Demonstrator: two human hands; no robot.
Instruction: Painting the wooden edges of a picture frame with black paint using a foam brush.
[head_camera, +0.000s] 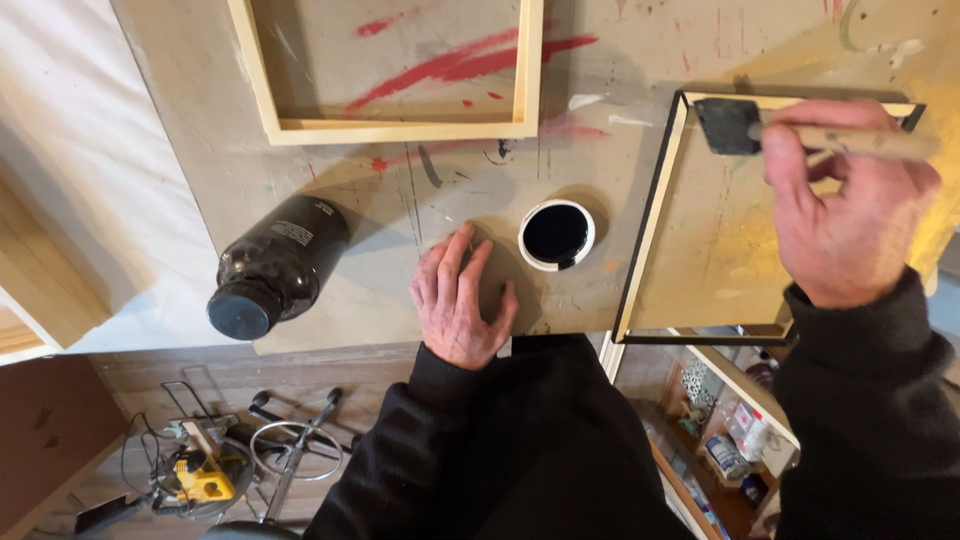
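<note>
My right hand (845, 215) is closed around the pale wooden handle of a foam brush (728, 125), fingers curled over the handle at the upper right of the frame, and the dark foam head sits on the top edge of a wooden frame (650, 215) whose outer sides are black while its inner faces show bare wood. That frame lies on the right side of the picture, its lower corner hanging just past the edge of the work board (200, 150). My left hand (460, 300) holds nothing; it rests flat, palm down and fingers spread, on the board at the lower middle of the picture. Just to the right of it, near but apart from my fingers, stands a small round white cup of black paint (556, 234). Toward the left a dark bottle (275, 268) lies on its side, cap pointing to the lower left. At the top of the picture lies an unpainted wooden frame (400, 130), over red paint smears on the board. Below the board's edge, at the lower left, a yellow power tool (200, 480) sits on the floor.
</note>
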